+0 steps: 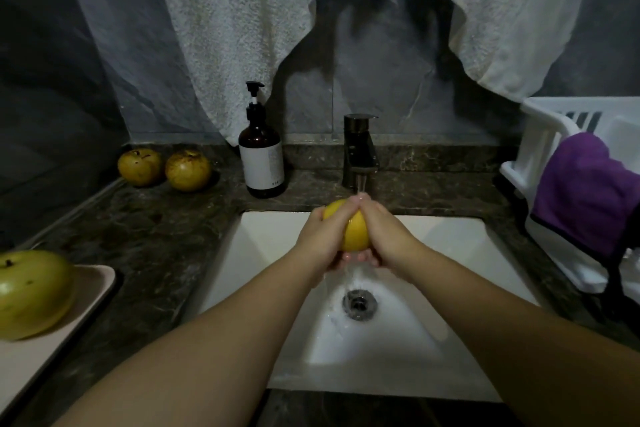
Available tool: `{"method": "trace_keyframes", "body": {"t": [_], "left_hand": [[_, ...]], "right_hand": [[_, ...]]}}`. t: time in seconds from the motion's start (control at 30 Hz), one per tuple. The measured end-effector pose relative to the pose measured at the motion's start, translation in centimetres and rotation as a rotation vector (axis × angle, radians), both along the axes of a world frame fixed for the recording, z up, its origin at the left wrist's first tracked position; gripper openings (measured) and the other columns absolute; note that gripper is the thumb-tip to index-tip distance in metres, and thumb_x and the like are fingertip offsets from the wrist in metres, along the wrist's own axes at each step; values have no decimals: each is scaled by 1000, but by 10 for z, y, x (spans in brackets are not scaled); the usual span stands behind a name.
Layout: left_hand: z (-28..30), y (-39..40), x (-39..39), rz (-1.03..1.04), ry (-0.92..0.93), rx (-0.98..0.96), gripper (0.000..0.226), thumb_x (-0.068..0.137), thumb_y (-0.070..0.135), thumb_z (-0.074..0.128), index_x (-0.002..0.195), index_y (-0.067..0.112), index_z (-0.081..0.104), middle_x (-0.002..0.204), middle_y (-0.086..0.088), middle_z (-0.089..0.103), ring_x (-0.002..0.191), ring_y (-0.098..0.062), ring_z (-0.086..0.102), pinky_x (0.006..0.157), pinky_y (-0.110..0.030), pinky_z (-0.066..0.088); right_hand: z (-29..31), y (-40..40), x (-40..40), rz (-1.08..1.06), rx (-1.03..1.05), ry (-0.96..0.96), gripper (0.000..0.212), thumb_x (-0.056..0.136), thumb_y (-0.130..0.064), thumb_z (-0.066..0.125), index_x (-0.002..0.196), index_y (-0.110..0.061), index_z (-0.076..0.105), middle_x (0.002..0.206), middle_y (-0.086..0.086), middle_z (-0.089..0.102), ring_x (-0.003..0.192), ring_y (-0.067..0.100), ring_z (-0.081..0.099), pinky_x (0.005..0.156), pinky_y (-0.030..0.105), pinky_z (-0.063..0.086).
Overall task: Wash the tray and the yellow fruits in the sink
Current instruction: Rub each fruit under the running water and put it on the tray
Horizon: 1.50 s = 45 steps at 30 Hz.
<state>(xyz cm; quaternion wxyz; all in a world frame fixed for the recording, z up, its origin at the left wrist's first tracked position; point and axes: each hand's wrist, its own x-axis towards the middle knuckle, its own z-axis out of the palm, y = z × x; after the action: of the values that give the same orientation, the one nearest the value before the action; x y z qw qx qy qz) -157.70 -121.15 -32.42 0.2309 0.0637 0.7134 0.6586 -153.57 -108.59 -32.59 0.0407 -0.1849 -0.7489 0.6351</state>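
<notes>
1. Both of my hands clasp one yellow fruit over the sink: my left hand wraps its left side, my right hand its right, fingertips meeting on top.
2. Water from the dark tap runs onto my hands and falls to the drain below.
3. On the bench at near left, the tray carries another fruit.
4. Two more fruits sit side by side at the back left corner, near the soap bottle.
5. At right, a white rack holds a purple cloth.
6. Pale towels hang on the wall above.
</notes>
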Motion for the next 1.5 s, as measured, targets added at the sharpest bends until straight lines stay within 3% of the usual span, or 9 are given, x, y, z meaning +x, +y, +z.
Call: {"method": "trace_keyframes", "body": {"t": [0.23, 0.4, 0.6, 0.8, 0.93, 1.13, 1.27, 1.4, 1.5], "left_hand": [[8, -1, 5, -70, -332, 171, 74, 83, 84, 57, 124, 24, 67, 88, -9, 73, 61, -20, 71, 49, -26, 58], [0, 10, 6, 132, 127, 24, 52, 87, 75, 61, 115, 31, 58, 103, -7, 73, 82, -25, 76, 76, -48, 65], [6, -3, 6, -112, -357, 162, 69, 82, 79, 65, 123, 24, 72, 107, -14, 77, 81, -31, 79, 54, -31, 61], [-3, 10, 2, 118, 182, -69, 61, 87, 75, 59, 125, 28, 58, 110, -7, 71, 95, -28, 73, 82, -47, 63], [6, -1, 5, -77, -265, 23, 78, 83, 87, 51, 120, 20, 66, 77, -10, 72, 60, -18, 67, 46, -23, 48], [-5, 13, 2, 95, 178, -53, 47, 89, 74, 59, 114, 34, 56, 106, -7, 71, 82, -25, 76, 67, -41, 65], [5, 5, 4, -28, -189, 86, 66, 91, 80, 48, 120, 21, 60, 82, -14, 75, 59, -23, 71, 52, -29, 56], [-5, 13, 4, 58, 329, -164, 62, 92, 76, 51, 133, 29, 50, 113, -6, 67, 94, -25, 70, 86, -46, 61], [-1, 16, 5, -8, 127, -74, 61, 91, 78, 48, 125, 28, 53, 106, -7, 69, 86, -26, 72, 75, -40, 62]], "right_hand": [[2, 7, 2, 53, 454, 282, 37, 104, -58, 39, 133, -42, 58, 127, 3, 58, 106, 16, 61, 88, 39, 53], [15, -7, -2, -50, -9, -38, 45, 100, -70, 29, 119, -37, 54, 88, 13, 66, 46, 19, 63, 40, 21, 40], [5, 3, 8, 36, 538, 220, 34, 102, -63, 35, 114, -39, 56, 105, 0, 65, 92, 17, 64, 82, 42, 55], [13, -7, 0, -55, 66, -68, 43, 98, -67, 31, 119, -36, 50, 98, 16, 69, 58, 26, 71, 40, 24, 43], [2, 8, 5, 51, 541, 218, 29, 102, -58, 40, 123, -43, 52, 106, 0, 62, 86, 24, 66, 63, 42, 58], [6, -1, 2, -78, -120, -89, 44, 95, -74, 37, 112, -36, 52, 94, 16, 70, 58, 28, 72, 45, 24, 48], [1, 5, 1, -55, 296, 141, 31, 97, -68, 44, 113, -42, 51, 111, 4, 64, 87, 24, 69, 60, 34, 55], [2, 11, 9, 9, -188, -107, 60, 91, -76, 45, 122, -27, 60, 82, 10, 71, 60, 20, 69, 43, 23, 40], [-1, 20, 5, 9, -80, -66, 52, 95, -67, 47, 123, -25, 58, 82, 14, 70, 53, 22, 64, 41, 23, 41]]}}
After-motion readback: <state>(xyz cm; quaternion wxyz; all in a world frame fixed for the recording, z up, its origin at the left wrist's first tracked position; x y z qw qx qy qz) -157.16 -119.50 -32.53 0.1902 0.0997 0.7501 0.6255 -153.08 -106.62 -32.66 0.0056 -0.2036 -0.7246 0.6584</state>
